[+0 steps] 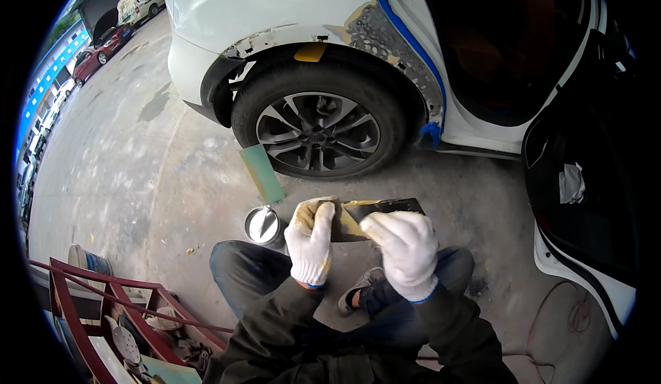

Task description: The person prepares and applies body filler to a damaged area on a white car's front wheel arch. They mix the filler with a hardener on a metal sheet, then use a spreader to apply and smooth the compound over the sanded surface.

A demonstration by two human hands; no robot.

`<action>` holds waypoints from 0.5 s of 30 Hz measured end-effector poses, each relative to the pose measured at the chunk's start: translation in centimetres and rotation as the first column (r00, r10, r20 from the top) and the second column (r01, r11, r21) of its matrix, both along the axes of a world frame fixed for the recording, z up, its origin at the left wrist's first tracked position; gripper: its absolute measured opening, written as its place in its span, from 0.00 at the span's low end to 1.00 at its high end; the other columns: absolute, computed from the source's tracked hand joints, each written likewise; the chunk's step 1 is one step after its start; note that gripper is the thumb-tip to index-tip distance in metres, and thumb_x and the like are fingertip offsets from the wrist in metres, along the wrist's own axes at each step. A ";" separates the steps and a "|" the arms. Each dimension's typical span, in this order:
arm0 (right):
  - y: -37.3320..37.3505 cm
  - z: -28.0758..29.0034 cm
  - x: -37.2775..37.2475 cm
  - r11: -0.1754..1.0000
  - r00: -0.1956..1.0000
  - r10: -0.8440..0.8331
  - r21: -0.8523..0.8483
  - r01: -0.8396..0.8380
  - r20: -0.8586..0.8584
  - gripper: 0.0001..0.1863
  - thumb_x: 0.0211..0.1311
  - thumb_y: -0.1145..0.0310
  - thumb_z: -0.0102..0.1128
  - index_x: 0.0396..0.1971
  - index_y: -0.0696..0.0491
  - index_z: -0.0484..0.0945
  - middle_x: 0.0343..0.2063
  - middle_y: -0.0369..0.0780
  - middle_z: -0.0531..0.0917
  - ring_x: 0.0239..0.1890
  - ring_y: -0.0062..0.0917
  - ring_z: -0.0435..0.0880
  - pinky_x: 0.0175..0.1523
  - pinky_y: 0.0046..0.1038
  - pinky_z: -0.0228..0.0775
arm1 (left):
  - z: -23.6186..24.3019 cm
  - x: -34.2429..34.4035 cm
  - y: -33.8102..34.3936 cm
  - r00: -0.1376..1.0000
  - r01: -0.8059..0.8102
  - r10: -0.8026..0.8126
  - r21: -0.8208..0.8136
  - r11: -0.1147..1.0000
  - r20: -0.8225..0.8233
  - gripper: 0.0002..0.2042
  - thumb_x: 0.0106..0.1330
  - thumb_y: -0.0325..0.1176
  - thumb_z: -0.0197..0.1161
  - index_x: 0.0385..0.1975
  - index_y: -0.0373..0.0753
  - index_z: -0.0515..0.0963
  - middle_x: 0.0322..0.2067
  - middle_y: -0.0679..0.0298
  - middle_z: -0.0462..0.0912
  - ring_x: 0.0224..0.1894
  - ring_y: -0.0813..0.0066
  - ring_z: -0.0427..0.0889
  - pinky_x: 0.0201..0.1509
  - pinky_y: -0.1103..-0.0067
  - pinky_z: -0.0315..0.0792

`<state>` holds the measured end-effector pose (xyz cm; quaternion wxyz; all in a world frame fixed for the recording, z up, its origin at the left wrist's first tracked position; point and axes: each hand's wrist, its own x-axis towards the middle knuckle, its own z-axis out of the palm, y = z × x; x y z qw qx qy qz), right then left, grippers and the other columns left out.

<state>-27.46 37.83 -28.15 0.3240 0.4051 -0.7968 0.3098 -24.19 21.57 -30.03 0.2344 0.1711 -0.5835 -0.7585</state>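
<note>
Currently left grip (311, 238) pinches dark plate (394, 206) by left end; right grip (406, 250) curled, contents unclear.

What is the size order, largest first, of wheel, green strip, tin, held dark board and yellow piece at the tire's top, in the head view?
1. Wheel
2. Dark board, partly covered
3. Green strip and tin: too alike to rank
4. Yellow piece
</note>
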 end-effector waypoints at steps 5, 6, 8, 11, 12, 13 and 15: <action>-0.1 -2.0 1.7 0.994 0.999 0.031 0.109 -0.032 0.011 0.15 0.49 0.68 0.65 0.40 0.44 0.87 0.41 0.26 0.82 0.41 0.23 0.77 0.44 0.27 0.69 | -1.6 -0.6 -0.2 0.999 -0.048 0.047 -0.056 0.997 -0.026 0.07 0.70 0.28 0.60 0.40 0.30 0.80 0.33 0.67 0.83 0.33 0.85 0.76 0.42 0.85 0.72; 0.1 -1.9 1.1 0.995 0.999 0.042 0.092 -0.040 -0.014 0.15 0.49 0.68 0.65 0.40 0.44 0.87 0.41 0.27 0.82 0.41 0.23 0.77 0.44 0.27 0.69 | -2.1 -0.7 -0.3 0.998 -0.060 0.058 -0.095 0.994 -0.018 0.07 0.70 0.28 0.60 0.40 0.30 0.80 0.33 0.67 0.83 0.33 0.85 0.75 0.41 0.85 0.72; 0.4 -0.8 -0.1 1.000 1.000 -0.012 0.015 0.011 0.029 0.17 0.50 0.70 0.64 0.42 0.47 0.86 0.41 0.29 0.82 0.41 0.24 0.77 0.46 0.28 0.71 | -2.7 -0.6 -0.3 0.997 -0.072 0.075 -0.166 0.983 0.009 0.07 0.70 0.28 0.60 0.40 0.30 0.80 0.33 0.68 0.83 0.33 0.86 0.75 0.41 0.86 0.72; -1.1 -2.2 0.9 1.000 0.998 -0.021 -0.019 0.020 -0.061 0.16 0.47 0.74 0.68 0.40 0.49 0.86 0.40 0.32 0.83 0.40 0.27 0.79 0.43 0.27 0.73 | -1.6 -0.6 0.4 0.997 -0.070 0.069 -0.031 0.997 -0.041 0.07 0.70 0.28 0.60 0.39 0.30 0.79 0.33 0.67 0.83 0.34 0.85 0.76 0.41 0.86 0.72; -1.2 -2.6 1.5 1.000 0.999 0.003 -0.020 -0.004 -0.050 0.16 0.47 0.73 0.67 0.40 0.48 0.86 0.39 0.31 0.83 0.39 0.26 0.78 0.43 0.27 0.73 | -1.0 -0.9 0.6 0.996 -0.081 0.080 -0.012 0.997 -0.049 0.08 0.70 0.29 0.60 0.39 0.30 0.79 0.33 0.67 0.82 0.34 0.85 0.76 0.41 0.86 0.72; -1.0 -2.8 2.1 0.999 0.999 0.043 0.015 -0.044 0.008 0.15 0.48 0.73 0.66 0.39 0.48 0.86 0.39 0.30 0.83 0.39 0.25 0.78 0.43 0.27 0.73 | -1.5 -0.6 0.1 0.997 -0.067 0.068 0.020 0.998 -0.044 0.07 0.70 0.28 0.60 0.39 0.30 0.79 0.32 0.66 0.82 0.34 0.85 0.76 0.41 0.86 0.72; -0.2 -2.7 1.6 0.996 0.998 0.061 0.060 -0.061 0.009 0.15 0.48 0.73 0.63 0.38 0.48 0.86 0.38 0.30 0.84 0.39 0.25 0.79 0.43 0.28 0.73 | -1.8 -1.2 -0.3 0.995 -0.089 0.088 -0.004 0.996 -0.042 0.07 0.70 0.28 0.60 0.40 0.29 0.79 0.33 0.66 0.82 0.34 0.85 0.76 0.41 0.86 0.72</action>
